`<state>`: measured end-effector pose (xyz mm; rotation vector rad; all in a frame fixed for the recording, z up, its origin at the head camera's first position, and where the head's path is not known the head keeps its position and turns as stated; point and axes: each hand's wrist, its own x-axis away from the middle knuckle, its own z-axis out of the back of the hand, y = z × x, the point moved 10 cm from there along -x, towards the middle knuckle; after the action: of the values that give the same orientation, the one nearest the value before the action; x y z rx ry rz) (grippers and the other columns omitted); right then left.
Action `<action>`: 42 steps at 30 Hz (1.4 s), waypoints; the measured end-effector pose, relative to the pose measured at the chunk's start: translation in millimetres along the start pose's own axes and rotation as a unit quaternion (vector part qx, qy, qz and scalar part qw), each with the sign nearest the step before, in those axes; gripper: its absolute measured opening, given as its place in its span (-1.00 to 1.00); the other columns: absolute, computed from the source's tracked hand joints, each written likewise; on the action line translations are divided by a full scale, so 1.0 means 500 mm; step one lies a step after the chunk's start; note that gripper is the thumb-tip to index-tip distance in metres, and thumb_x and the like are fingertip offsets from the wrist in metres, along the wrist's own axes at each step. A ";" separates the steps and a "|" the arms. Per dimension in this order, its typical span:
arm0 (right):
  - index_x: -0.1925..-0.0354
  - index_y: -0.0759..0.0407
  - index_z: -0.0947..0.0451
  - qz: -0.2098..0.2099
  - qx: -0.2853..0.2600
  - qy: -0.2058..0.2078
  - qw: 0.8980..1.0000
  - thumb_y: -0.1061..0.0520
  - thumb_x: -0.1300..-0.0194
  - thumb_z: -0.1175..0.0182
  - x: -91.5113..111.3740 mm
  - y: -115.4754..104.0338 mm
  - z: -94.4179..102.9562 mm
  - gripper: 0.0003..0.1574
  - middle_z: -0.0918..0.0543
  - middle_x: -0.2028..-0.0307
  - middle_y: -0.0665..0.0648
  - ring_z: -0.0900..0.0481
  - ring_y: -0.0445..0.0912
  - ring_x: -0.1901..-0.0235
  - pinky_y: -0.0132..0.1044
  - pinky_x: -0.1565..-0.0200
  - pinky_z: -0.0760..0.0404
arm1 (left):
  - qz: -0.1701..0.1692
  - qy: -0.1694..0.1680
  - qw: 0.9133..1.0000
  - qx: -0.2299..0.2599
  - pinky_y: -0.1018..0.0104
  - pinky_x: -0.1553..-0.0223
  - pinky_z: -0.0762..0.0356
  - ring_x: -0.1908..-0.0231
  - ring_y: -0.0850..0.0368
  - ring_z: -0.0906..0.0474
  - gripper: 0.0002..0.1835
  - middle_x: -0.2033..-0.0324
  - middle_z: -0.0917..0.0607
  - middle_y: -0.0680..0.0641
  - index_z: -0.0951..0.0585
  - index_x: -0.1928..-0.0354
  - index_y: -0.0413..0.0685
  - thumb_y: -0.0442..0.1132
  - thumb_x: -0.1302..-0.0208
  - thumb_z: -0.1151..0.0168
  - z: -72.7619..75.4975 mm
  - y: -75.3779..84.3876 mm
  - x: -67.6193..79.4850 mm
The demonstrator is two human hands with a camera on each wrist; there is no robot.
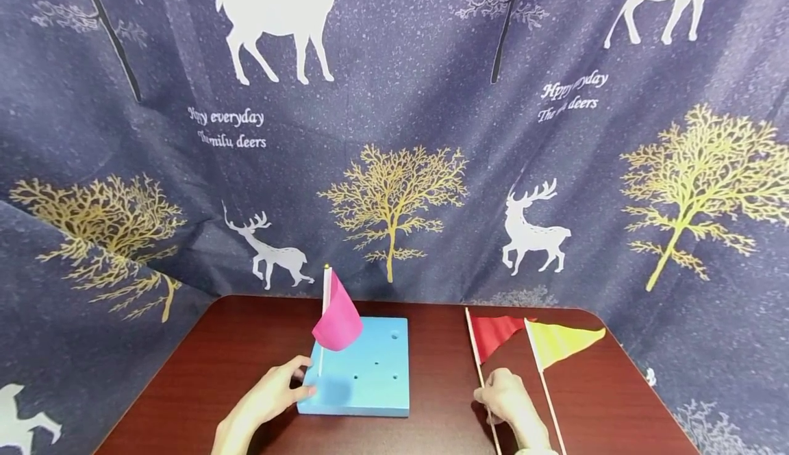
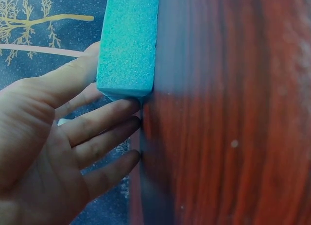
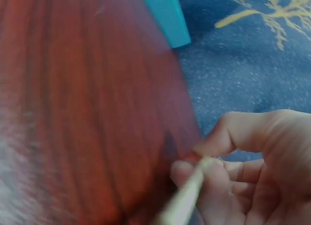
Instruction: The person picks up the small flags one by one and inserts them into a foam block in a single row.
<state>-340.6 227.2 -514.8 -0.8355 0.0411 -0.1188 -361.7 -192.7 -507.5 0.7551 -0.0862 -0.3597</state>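
Observation:
A light blue foam block (image 1: 370,400) with several small holes lies on the table. A pink flag (image 1: 339,319) stands upright on a white stick near the block's left side. My left hand (image 1: 275,391) rests at the block's left edge, thumb over the top and relaxed fingers against the side; the left wrist view shows these fingers (image 2: 104,123) fairly straight. To the right, my right hand (image 1: 507,400) pinches the stick of a red triangular flag (image 1: 493,335). In the right wrist view, the stick (image 3: 187,196) sits between thumb and fingers. A yellow triangular flag (image 1: 564,342) lies beside it.
The dark reddish-brown wooden table (image 1: 440,373) has rounded far corners. A blue-grey cloth (image 1: 425,99) printed with white deer and golden trees hangs close behind and around the table. The yellow flag's stick (image 1: 551,403) runs just right of the right hand.

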 end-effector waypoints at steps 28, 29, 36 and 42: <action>0.22 0.57 -0.52 0.045 -0.286 0.065 0.955 0.45 -0.14 -0.30 -0.029 -0.042 0.053 -0.77 -0.68 0.44 0.36 -0.68 0.01 0.54 -0.20 0.42 -0.66 | -0.007 0.015 1.000 -0.006 0.20 0.32 -0.51 0.23 0.00 -0.58 -0.49 0.26 -0.65 -0.05 -0.53 -0.08 -0.13 -0.08 -0.15 -0.44 -0.001 0.008 -0.005; 0.21 0.54 -0.53 0.047 -0.281 0.072 0.956 0.43 -0.14 -0.31 -0.027 -0.052 0.053 -0.77 -0.69 0.44 0.34 -0.68 -0.01 0.54 -0.21 0.42 -0.66 | -0.006 0.017 1.000 -0.007 0.20 0.32 -0.52 0.23 0.00 -0.58 -0.50 0.27 -0.66 -0.04 -0.54 -0.07 -0.12 -0.08 -0.14 -0.44 -0.001 0.008 -0.006; 0.28 0.29 -0.62 0.070 -0.231 0.105 0.965 0.32 -0.14 -0.38 -0.011 -0.108 0.043 -0.85 -0.72 0.48 0.16 -0.69 -0.02 0.54 -0.20 0.40 -0.66 | 0.000 0.011 1.000 0.011 0.21 0.40 -0.51 0.37 0.07 -0.57 -0.48 0.26 -0.65 -0.10 -0.52 -0.10 -0.14 -0.08 -0.16 -0.43 -0.001 0.006 -0.001; 0.28 0.24 -0.63 0.104 -0.231 0.122 0.960 0.30 -0.15 -0.39 0.005 -0.146 0.036 -0.85 -0.72 0.49 0.11 -0.69 -0.07 0.53 -0.24 0.39 -0.65 | 0.000 0.010 1.000 0.017 0.21 0.42 -0.51 0.40 0.09 -0.56 -0.48 0.25 -0.65 -0.13 -0.52 -0.09 -0.16 -0.10 -0.16 -0.43 0.004 0.012 0.005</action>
<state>-343.3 192.0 -448.5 -1.2738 0.3999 -0.0115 -358.0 -190.7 -501.9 0.7917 -0.0730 -0.3512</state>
